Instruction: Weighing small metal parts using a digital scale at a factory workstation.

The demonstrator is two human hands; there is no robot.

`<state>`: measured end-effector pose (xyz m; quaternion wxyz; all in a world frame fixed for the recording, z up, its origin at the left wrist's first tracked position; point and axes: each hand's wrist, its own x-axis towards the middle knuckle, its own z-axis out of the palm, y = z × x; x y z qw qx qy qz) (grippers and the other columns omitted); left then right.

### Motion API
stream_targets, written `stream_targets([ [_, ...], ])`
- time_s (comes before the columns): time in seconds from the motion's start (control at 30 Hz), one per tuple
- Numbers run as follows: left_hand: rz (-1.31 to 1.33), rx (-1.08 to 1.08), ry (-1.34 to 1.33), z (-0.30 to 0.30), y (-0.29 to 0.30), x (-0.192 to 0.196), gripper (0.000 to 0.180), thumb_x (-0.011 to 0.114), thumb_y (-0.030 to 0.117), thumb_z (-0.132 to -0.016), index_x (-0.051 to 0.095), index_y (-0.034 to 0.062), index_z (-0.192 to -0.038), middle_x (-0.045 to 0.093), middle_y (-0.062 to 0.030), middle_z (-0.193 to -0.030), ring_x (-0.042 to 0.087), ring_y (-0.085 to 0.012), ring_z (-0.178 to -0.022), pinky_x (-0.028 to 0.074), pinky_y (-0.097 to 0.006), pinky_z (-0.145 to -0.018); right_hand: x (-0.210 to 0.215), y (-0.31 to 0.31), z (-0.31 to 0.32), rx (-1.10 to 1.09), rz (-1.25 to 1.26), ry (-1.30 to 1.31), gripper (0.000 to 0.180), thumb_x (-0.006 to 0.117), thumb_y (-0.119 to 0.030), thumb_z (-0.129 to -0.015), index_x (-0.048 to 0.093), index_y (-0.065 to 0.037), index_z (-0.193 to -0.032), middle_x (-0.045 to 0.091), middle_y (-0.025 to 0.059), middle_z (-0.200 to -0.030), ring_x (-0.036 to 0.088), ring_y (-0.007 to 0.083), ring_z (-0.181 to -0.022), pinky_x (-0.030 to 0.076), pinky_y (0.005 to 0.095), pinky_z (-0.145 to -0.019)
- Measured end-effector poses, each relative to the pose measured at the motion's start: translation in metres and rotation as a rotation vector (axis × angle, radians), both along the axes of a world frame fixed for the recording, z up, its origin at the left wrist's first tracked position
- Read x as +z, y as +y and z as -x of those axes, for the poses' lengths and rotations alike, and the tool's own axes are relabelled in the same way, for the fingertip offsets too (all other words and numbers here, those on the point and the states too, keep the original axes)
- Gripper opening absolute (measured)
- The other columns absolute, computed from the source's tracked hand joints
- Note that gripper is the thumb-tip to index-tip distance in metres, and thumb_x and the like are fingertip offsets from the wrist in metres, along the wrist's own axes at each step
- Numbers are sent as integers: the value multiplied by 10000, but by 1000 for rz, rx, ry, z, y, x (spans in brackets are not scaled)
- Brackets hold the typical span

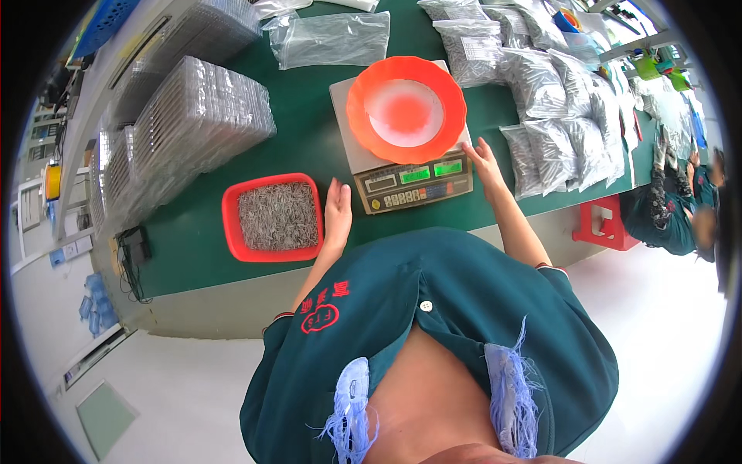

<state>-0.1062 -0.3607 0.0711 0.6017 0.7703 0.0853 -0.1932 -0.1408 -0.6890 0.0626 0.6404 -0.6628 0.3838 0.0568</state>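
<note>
Both hands flat and released either side of the counting scale [413, 182]: left hand [337, 210] just beside it, right hand [485, 160] touching its corner. Orange bowl [363, 116] on it looks empty; red tray of metal pins [272, 217] sits left of scale.

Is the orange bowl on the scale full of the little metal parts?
No: the orange bowl on the scale looks empty, while the metal parts lie in the red tray beside it.
</note>
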Motion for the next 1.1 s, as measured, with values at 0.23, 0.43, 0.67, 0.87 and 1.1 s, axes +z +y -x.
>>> stream_targets([
  [0.23, 40, 39, 33, 26, 13, -26, 637, 482, 363, -959, 246, -13, -1415, 346, -244, -1411, 368, -271, -1309, 290, -331, -1068, 1, -3, 7, 53, -69, -59, 972, 678, -538, -761, 204, -47, -1452, 271, 204, -1464, 293, 288, -1348, 236, 383, -1087],
  [0.43, -35, 33, 33, 45, 33, -20, 595, 481, 373, -958, 304, 9, -1395, 441, -219, -1344, 455, -263, -1233, 340, -328, -1029, -26, -8, 46, 29, -305, -18, 757, 671, -407, -831, 338, -41, -1405, 509, 149, -1299, 467, 212, -1214, 364, 356, -998],
  [0.67, -64, 17, 69, 59, 32, -28, 592, 505, 392, -944, 345, 23, -1379, 515, -179, -1285, 536, -236, -1137, 387, -319, -982, -33, -12, 50, 57, -184, -16, 622, 655, -308, -867, 409, -12, -1357, 619, 107, -1123, 595, 162, -989, 444, 263, -861],
  [0.87, -81, -99, -20, 65, 32, -29, 485, 549, 301, -933, 450, 8, -1306, 589, -178, -1182, 591, -232, -1074, 459, -308, -899, -22, 5, 56, -105, 193, -215, 453, 632, -265, -889, 506, -10, -1241, 630, 65, -1008, 582, 123, -906, 458, 241, -787],
  [1.1, -301, -327, 58, 85, 20, -22, 378, 557, 281, -903, 564, 33, -1188, 664, -141, -1015, 650, -244, -927, 497, -334, -828, 6, 52, 82, 957, 486, -149, 394, 612, -343, -852, 571, -214, -1222, 668, 53, -929, 644, 246, -823, 520, 365, -714],
])
